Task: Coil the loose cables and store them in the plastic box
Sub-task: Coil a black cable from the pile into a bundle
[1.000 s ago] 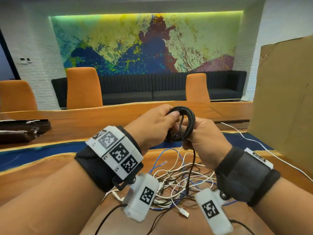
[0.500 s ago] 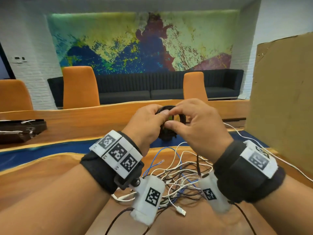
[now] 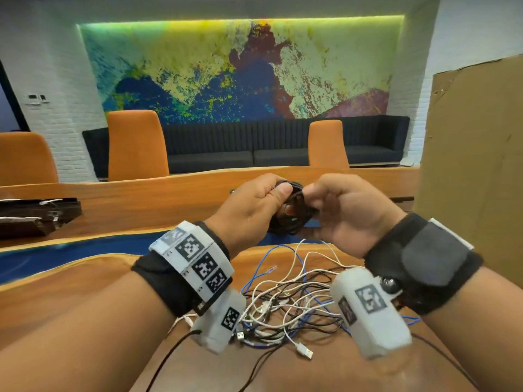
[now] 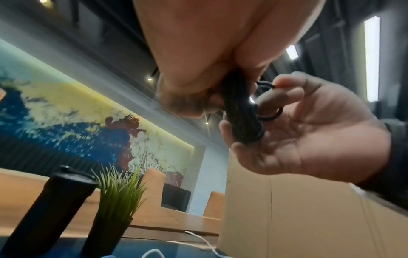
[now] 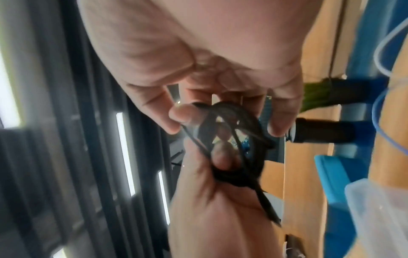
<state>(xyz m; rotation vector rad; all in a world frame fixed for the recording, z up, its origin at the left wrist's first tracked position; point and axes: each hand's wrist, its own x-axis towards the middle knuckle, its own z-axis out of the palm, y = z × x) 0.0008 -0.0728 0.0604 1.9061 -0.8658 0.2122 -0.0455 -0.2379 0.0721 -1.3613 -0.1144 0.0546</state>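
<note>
A black cable coil is held in the air above the wooden table. My left hand grips the bundle, thumb on top; in the left wrist view its fingers wrap the coil. My right hand pinches a strand of the same cable from the right, and its thumb and fingers meet on the coil. A tangle of loose white, black and blue cables lies on the table below my wrists. The clear plastic box shows only in the right wrist view, at the lower right.
A tall cardboard sheet stands at the right edge of the table. A dark flat tray sits at the far left. A small potted grass plant and a black cylinder stand on the table beyond my hands. Orange chairs line the far side.
The cable's tail, which hung from the coil down to the pile, no longer hangs there. My right hand swung over the coil and back to its right side.
</note>
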